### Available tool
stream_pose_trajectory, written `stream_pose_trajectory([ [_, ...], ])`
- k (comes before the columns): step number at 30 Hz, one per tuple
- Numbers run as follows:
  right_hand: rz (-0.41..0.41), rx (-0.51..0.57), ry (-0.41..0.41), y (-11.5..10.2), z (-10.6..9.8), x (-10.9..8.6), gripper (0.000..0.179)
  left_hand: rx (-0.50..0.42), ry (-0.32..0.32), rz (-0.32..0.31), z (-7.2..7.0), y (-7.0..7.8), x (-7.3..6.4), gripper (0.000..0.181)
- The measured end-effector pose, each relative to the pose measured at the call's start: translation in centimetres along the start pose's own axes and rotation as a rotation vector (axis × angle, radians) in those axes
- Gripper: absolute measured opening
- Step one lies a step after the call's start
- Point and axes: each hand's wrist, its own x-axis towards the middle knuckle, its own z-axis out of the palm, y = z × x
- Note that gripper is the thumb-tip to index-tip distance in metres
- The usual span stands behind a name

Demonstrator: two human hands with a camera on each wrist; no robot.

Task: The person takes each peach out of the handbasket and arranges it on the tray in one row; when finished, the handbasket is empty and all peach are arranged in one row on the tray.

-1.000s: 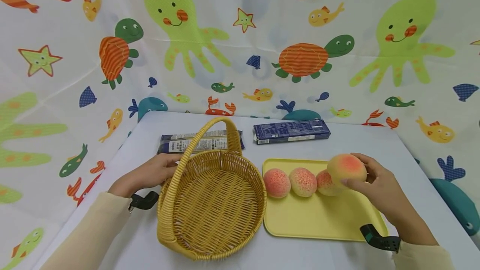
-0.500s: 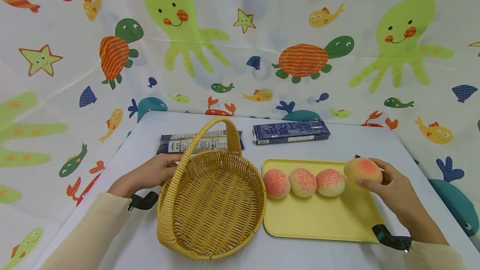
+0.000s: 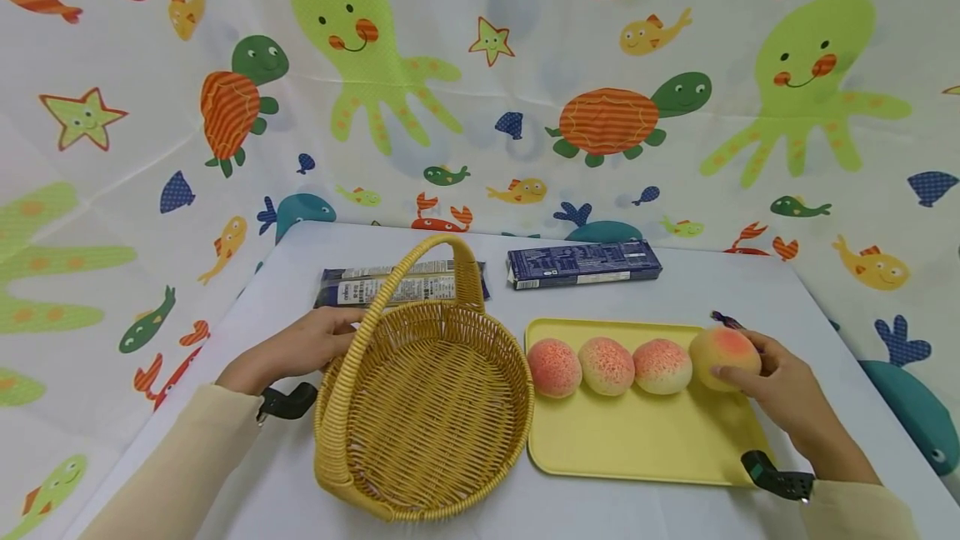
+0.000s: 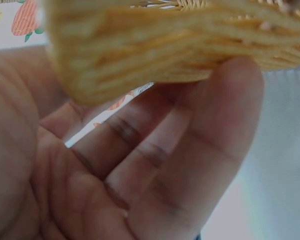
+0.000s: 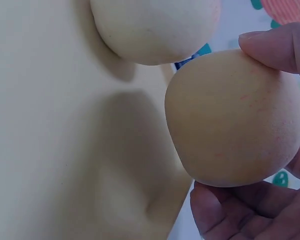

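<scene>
My right hand [image 3: 780,382] holds a yellow peach [image 3: 722,358] with a red blush, thumb on one side and fingers on the other. In the right wrist view that peach [image 5: 235,120] hangs close over the yellow tray [image 5: 55,150], its shadow below it. In the head view it lines up at the right end of a row of pinker peaches, the nearest being a pink-and-cream peach [image 3: 663,366]. My left hand [image 3: 303,344] grips the left side of a wicker basket [image 3: 431,407] by its handle; in the left wrist view the fingers [image 4: 210,125] curl under the basket's edge.
Behind the basket lie dark packets [image 3: 420,286] with white labels. A flat blue box [image 3: 585,262] lies behind the tray. A small dark object [image 3: 726,320] shows just behind the held peach. A sea-animal cloth [image 3: 480,107] hangs around the table.
My right hand has carried the peach to the right, past the third peach, and then lowered it toward the tray. The small dark object has come into view. My left hand stays put.
</scene>
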Motion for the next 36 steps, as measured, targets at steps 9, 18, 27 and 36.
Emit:
stream_pose_trajectory([
  [9, 0.002, -0.051, -0.017, -0.01, 0.16, 0.17, 0.096, -0.008, 0.0, 0.008, 0.02, -0.17, -0.02, 0.043],
  [18, 0.004, -0.078, -0.036, -0.04, 0.41, 0.44, 0.098, 0.012, 0.007, 0.003, -0.03, -0.24, 0.07, 0.042],
  [27, -0.004, -0.099, -0.059, -0.05, 0.37, 0.35, 0.097, 0.012, 0.01, 0.0, -0.01, -0.17, 0.07, 0.043],
  [36, -0.016, -0.099, -0.07, 0.12, 0.47, 0.31, 0.102, 0.011, 0.014, -0.002, 0.04, -0.14, 0.0, 0.043],
])
